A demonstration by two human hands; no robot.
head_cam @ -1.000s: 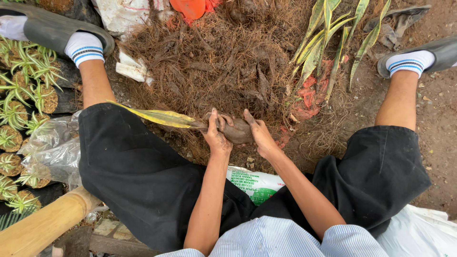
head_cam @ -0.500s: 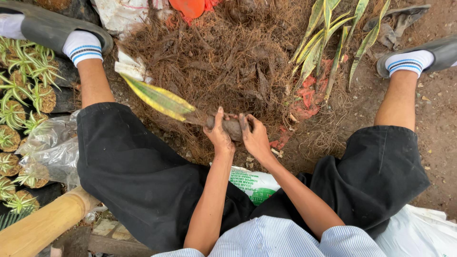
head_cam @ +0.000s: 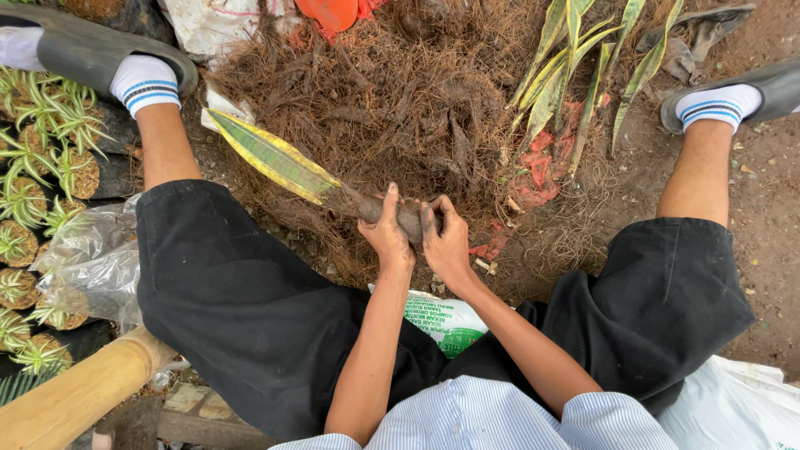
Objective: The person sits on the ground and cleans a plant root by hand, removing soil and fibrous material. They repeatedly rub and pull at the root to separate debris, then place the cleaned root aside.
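Observation:
My left hand and my right hand meet in front of me, both closed around the brown, soil-caked root base of a snake plant cutting. Its green leaf with yellow edges sticks out to the upper left, over my left knee. Both hands are dirty with soil. Just beyond them lies a big heap of brown fibrous roots.
Several more yellow-edged snake plants lie at the upper right on red shards. Small potted seedlings line the left edge beside a clear plastic bag. A bamboo pole lies at lower left, a white-and-green sack between my legs.
The leaf has swung from pointing left to pointing up and left as my hands turned the root base. Both hands stayed closed on it.

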